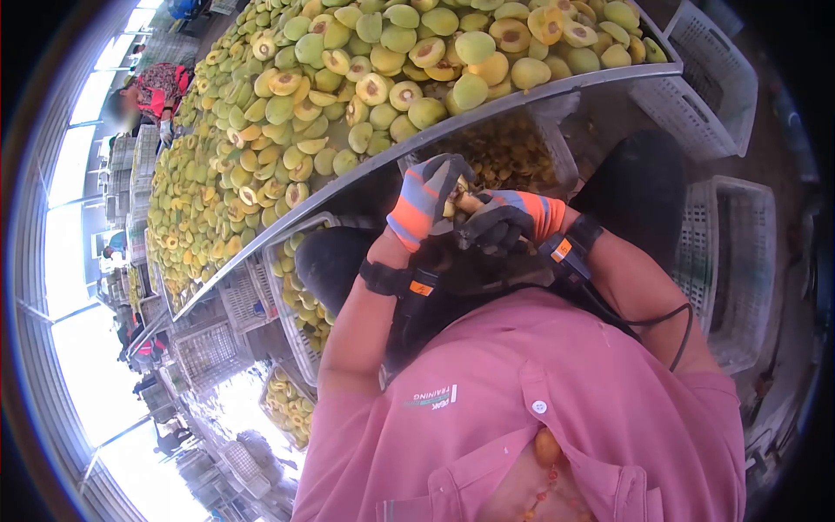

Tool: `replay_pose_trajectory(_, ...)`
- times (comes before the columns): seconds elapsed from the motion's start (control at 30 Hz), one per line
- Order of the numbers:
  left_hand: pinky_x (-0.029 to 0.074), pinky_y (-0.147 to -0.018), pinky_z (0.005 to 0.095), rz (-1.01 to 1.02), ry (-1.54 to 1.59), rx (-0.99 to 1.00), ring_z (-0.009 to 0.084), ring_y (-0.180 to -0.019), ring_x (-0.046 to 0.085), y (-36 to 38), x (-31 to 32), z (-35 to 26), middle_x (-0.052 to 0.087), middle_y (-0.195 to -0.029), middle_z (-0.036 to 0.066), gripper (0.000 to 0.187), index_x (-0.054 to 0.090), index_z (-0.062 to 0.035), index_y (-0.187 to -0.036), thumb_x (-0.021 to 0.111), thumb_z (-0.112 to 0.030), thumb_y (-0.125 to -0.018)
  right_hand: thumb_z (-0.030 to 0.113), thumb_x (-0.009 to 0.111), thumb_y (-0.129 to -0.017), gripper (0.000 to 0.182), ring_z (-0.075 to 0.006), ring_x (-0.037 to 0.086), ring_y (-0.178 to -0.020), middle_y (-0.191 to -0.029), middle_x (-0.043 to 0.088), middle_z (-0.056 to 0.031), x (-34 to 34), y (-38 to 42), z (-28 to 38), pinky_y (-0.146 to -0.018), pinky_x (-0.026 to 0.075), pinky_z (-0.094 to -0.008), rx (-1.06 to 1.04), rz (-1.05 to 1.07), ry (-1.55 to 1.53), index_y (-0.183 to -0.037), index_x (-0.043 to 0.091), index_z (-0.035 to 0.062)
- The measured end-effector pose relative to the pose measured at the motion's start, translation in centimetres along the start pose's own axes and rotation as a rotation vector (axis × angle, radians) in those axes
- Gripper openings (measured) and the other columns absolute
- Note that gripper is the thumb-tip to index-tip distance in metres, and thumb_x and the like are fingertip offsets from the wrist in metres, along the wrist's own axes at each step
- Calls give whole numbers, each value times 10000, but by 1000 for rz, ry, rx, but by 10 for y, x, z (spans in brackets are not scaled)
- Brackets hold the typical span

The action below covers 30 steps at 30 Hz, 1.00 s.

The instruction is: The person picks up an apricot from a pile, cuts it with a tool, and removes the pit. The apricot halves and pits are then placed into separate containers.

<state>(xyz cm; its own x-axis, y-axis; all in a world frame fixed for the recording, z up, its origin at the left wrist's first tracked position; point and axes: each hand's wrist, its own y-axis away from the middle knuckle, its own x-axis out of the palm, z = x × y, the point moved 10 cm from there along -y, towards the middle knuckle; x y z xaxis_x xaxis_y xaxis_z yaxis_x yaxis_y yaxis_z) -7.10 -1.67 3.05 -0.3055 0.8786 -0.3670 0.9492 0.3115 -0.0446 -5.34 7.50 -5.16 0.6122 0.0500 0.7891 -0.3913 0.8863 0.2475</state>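
Note:
My left hand (426, 198), in a grey and orange striped glove, is closed around a yellow-brown peach piece (450, 209) in front of my lap. Against it sits my right hand (506, 219), gloved the same way, its fingers curled in at the fruit. What the right fingers grip is mostly hidden; a tan, rounded end shows between the hands, and I cannot tell what it is. Just beyond both hands runs the metal rim of a table (383, 161) heaped with green and yellow peach halves (409, 91), some with brown pits showing.
Below the table edge, a bin holds brown-yellow scraps (509, 157). White plastic crates stand to the right (739, 261) and upper right (709, 65). A crate of peaches (304, 300) is by my left knee. Another person (161, 96) works at the table's far left side.

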Motion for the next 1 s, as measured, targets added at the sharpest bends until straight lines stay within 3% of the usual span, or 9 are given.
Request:
replay_pose_trajectory(0.07, 467, -664, 246, 19, 69, -76, 83, -735, 564, 3, 2, 10, 618, -805, 25, 278, 646, -5, -893, 548, -259, -948, 261, 571, -954, 256, -65, 536, -585, -785, 604, 5, -1, -3, -9, -503, 425, -205, 16, 71, -57, -1050, 634, 32)
replay_pose_trajectory(0.13, 470, -660, 243, -65, 420, -446, 76, -725, 562, 15, 8, 45, 624, -798, 27, 284, 648, -5, -899, 549, -267, -948, 244, 573, -952, 259, -56, 533, -589, -783, 602, 3, -5, -8, -27, -492, 416, -192, 81, 208, -231, -1078, 618, 23)
replay_pose_trajectory(0.23, 475, -666, 238, -129, 315, -457, 68, -717, 563, 15, 5, 55, 617, -772, 25, 285, 647, -3, -907, 537, -262, -951, 209, 561, -955, 248, -50, 528, -584, -781, 598, 0, -7, -17, -27, -483, 409, -182, 97, 295, -224, -1087, 602, 2)
replay_pose_trajectory(0.3, 482, -679, 243, -103, 184, -377, 81, -735, 580, 13, 3, 44, 626, -786, 30, 283, 646, -2, -907, 516, -248, -959, 180, 558, -953, 224, -45, 523, -579, -774, 586, 2, -28, -15, -6, -473, 399, -177, -123, 18, 325, -1076, 597, -3)
replay_pose_trajectory(0.5, 493, -701, 270, 86, -157, 219, 135, -783, 618, -7, 7, -28, 656, -857, 63, 305, 631, -8, -929, 448, -246, -985, 182, 610, -906, 148, -37, 426, -475, -627, 468, 60, 43, 20, 7, -415, 338, -194, 128, 212, -303, -966, 604, 48)
replay_pose_trajectory(0.63, 515, -712, 321, -86, 230, -103, 234, -791, 637, -9, 1, 19, 651, -888, 99, 193, 601, -32, -1009, 610, -90, -825, 194, 598, -914, 150, -38, 415, -468, -631, 459, 61, 33, 14, 19, -414, 321, -191, -34, 113, -359, -954, 595, 49)
replay_pose_trajectory(0.73, 513, -702, 325, -232, 197, 28, 205, -714, 626, -11, 3, 12, 673, -894, 85, 212, 628, -24, -937, 484, -178, -955, 176, 563, -930, 118, -36, 402, -465, -624, 452, 60, 33, 17, 34, -409, 310, -202, -62, 209, -377, -964, 593, 67)
replay_pose_trajectory(0.83, 509, -637, 276, -298, 686, -518, 186, -687, 619, 7, -3, 70, 663, -857, 74, 431, 645, -43, -916, 454, -424, -982, 179, 544, -938, 135, -36, 391, -457, -614, 445, 59, -33, -12, 30, -403, 307, -209, -195, 45, -751, -955, 618, 67)
replay_pose_trajectory(1.0, 520, -639, 271, -495, 764, -425, 154, -717, 628, 18, -26, 70, 656, -832, 68, 516, 645, -21, -951, 431, -490, -974, 182, 524, -932, 168, -170, 531, -458, -674, 566, -30, -69, 10, 34, -427, 388, -292, -217, -573, 68, -1020, 623, 78)
